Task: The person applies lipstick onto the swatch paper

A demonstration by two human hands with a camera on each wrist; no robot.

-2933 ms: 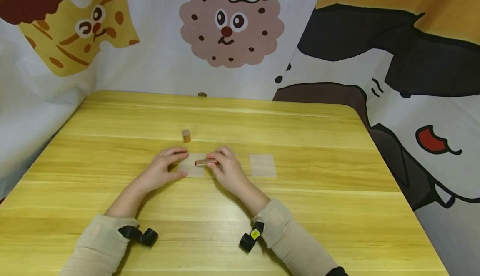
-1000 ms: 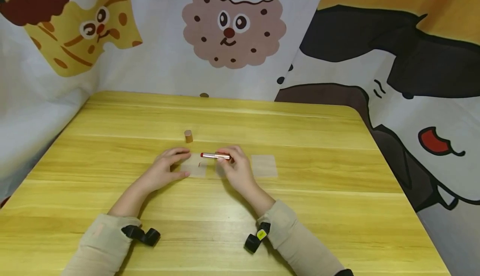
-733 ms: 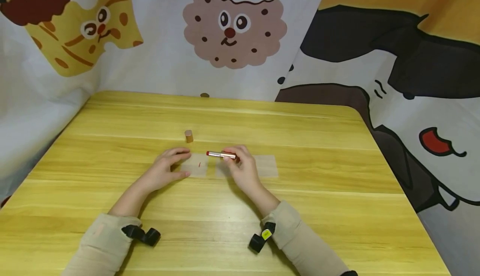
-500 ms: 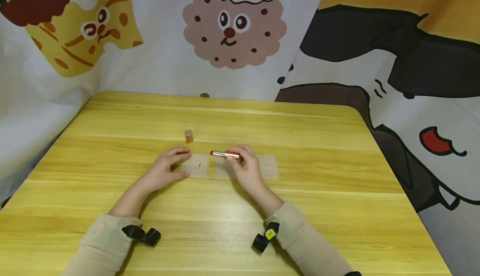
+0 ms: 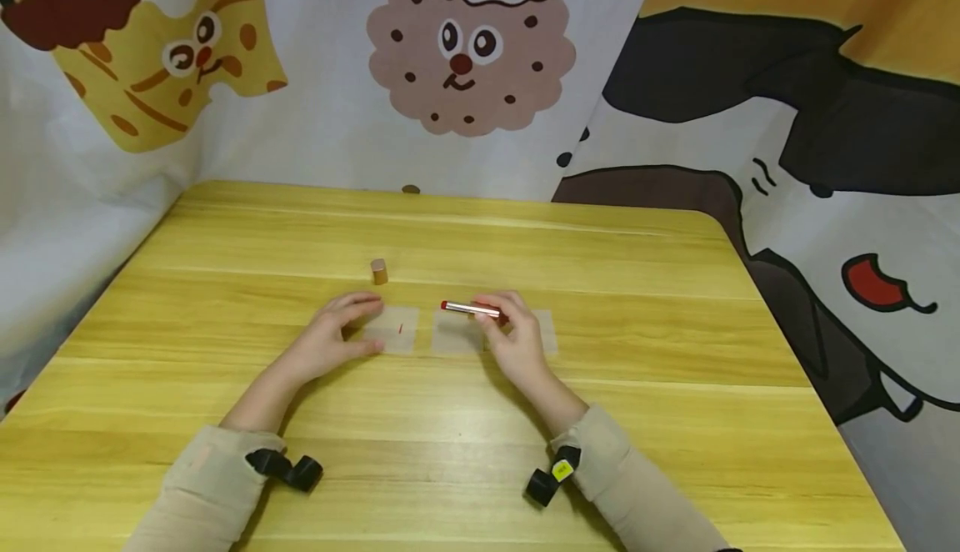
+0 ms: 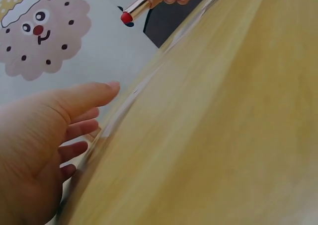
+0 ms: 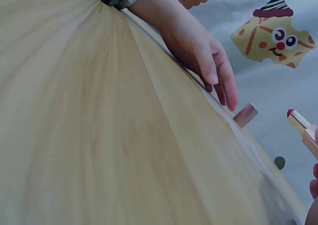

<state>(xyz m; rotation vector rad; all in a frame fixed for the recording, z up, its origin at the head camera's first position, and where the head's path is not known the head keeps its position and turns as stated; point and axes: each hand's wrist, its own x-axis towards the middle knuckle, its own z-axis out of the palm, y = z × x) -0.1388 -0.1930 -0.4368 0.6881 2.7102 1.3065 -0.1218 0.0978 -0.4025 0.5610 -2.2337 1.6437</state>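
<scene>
My right hand pinches an uncapped lipstick with a red tip pointing left. The lipstick is held above the middle one of three thin, pale square sheets. On the left sheet there is a short red streak. My left hand rests at that sheet's left edge, thumb and fingers spread apart. Part of the right sheet is hidden behind my right hand. In the left wrist view the lipstick's red tip is raised off the table.
The lipstick cap stands upright on the wooden table, beyond the left sheet. A curtain with cartoon prints hangs behind the table's far edge. Each wrist carries a black camera on a strap.
My right hand has carried the lipstick from the left sheet rightward to above the middle sheet. A red streak now shows on the left sheet. My left hand has stayed in place.
</scene>
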